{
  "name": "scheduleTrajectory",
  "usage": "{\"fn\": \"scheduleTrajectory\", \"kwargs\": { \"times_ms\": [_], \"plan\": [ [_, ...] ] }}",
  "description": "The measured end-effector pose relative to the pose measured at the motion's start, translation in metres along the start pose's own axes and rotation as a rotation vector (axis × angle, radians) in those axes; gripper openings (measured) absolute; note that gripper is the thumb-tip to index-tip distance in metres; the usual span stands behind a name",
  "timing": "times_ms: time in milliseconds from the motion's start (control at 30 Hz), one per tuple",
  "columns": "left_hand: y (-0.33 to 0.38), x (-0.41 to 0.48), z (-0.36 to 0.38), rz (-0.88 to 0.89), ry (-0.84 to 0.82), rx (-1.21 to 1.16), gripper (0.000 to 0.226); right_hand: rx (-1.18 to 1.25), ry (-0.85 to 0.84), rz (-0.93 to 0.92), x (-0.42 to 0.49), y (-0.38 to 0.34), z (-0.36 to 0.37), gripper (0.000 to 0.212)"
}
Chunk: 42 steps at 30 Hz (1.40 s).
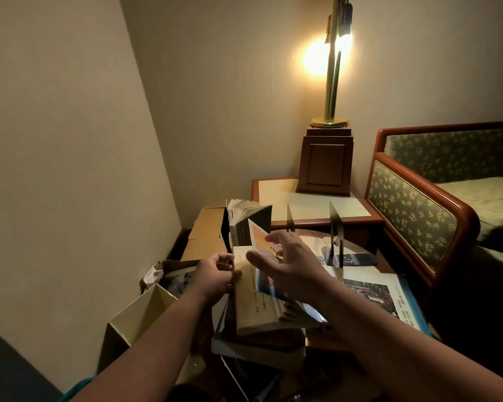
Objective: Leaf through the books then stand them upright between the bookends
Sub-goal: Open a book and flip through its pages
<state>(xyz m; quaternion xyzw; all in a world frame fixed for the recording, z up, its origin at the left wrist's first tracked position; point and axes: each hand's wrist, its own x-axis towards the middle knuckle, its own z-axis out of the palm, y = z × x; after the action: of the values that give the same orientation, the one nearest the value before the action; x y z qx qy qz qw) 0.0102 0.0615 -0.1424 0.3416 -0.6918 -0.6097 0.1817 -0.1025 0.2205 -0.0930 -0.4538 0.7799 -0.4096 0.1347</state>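
Lit brass lamp [331, 82] on wooden plinth [324, 163] at back edge of white-topped surface [276, 192]; floral sofa [413, 204] w/ wood trim by its rt edge; open cardboard box [140, 311] by left wall.

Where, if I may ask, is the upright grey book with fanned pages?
Head view, centre: the upright grey book stands left of the dark metal bookends, beyond the left hand.

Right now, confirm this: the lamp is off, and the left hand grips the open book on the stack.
Not quite: the lamp is lit, as the head view shows by its glow on the wall. The left hand does grip the open book on the stack.
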Motion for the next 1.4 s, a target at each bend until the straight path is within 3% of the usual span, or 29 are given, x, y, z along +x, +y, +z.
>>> {"fn": "scheduleTrajectory", "kwargs": {
  "times_ms": [133,367,633,967,1067,1167,1267,1400],
  "plan": [
    [0.000,0.000,0.000,0.011,-0.002,0.035,0.041,-0.122,-0.052,0.031,0.000,-0.020,-0.015,0.059],
    [-0.001,-0.001,-0.002,0.033,0.019,0.114,0.042,-0.096,0.021,0.029,0.006,-0.025,-0.050,0.023],
    [-0.007,0.002,-0.008,0.034,0.078,0.166,0.042,-0.123,0.160,0.074,0.002,0.005,-0.089,0.035],
    [-0.007,0.016,0.007,0.025,0.114,0.493,0.046,-0.262,0.238,0.128,-0.018,0.062,-0.094,0.046],
    [-0.004,0.016,0.013,0.109,0.147,0.655,0.042,-0.268,0.241,0.155,-0.021,0.080,-0.089,0.042],
    [-0.002,0.011,0.023,0.327,0.226,0.662,0.034,-0.311,0.253,0.166,-0.025,0.094,-0.080,0.035],
    [-0.003,0.006,0.033,0.425,0.069,0.540,0.055,-0.302,0.266,0.184,-0.031,0.105,-0.067,0.031],
    [-0.009,0.008,0.039,0.317,-0.102,0.462,0.080,-0.295,0.264,0.228,-0.041,0.119,-0.050,0.028]
  ]
}}
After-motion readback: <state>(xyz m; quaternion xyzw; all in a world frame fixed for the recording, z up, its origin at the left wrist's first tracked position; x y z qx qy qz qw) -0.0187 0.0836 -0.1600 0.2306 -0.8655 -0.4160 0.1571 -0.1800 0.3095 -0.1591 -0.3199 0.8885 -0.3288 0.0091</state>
